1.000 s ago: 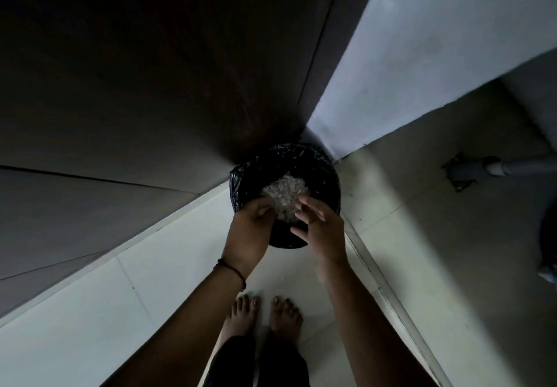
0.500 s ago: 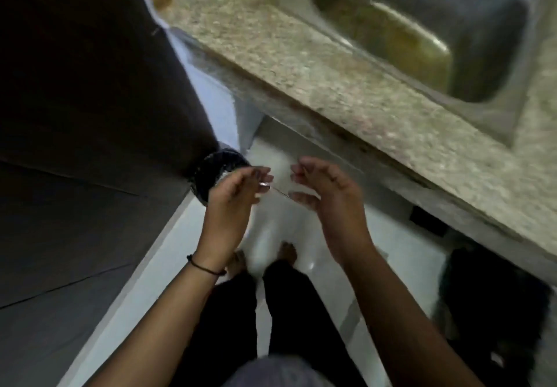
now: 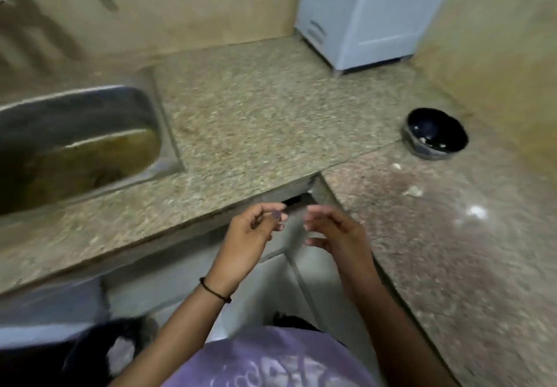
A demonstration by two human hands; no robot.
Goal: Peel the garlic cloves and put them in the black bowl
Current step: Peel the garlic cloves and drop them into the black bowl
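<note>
The black bowl (image 3: 422, 153) sits on the right-hand stretch of the counter (image 3: 271, 115), near the wall. A few pale pieces lie in its bottom; I take them for peeled cloves, though the blur keeps me from being sure. Nearer me, pale scraps (image 3: 414, 191) lie on the counter, and I cannot tell whether they are skin or garlic. My left hand (image 3: 250, 232) and right hand (image 3: 334, 229) hover close together off the counter's inner corner, fingers loosely curled, with nothing visible in either. The sink (image 3: 75, 145) is off to the left. I judge this a gap between cloves. The next move calls for reaching right to find an unpeeled clove, if any remain.
</note>
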